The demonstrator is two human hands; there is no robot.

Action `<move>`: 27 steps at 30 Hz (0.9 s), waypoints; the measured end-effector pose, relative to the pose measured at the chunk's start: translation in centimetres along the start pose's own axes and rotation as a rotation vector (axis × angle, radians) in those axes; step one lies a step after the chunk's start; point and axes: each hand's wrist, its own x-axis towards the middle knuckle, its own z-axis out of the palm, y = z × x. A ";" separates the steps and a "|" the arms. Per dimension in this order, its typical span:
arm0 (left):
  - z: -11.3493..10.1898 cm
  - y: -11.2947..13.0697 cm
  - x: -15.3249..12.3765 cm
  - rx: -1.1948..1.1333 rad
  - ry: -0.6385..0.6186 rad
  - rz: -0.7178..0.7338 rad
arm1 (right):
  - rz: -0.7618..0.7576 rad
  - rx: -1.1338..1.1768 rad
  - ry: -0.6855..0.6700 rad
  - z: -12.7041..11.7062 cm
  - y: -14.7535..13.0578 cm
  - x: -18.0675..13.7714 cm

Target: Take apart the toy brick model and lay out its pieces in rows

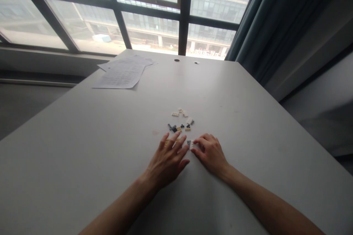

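Note:
My left hand is spread, palm down, with its fingers apart. It hovers over or rests on some yellow building bricks, which its fingers partly cover. My right hand is curled, thumb and index fingertip at the right side of a small grey and white building-brick piece. That piece lies between the two hands, on the white table. Just beyond the fingers is a loose group of dark grey and black bricks, with a yellow brick beside them. Farther off are several white bricks.
Printed sheets of paper lie at the far left of the white table. Two round cable holes, one of them this dark one, are near the back edge. Behind stand a framed window and a dark curtain on the right.

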 end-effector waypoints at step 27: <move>-1.4 -3.1 0.4 -0.146 0.218 -0.276 | 0.061 0.057 0.051 -1.0 2.3 1.1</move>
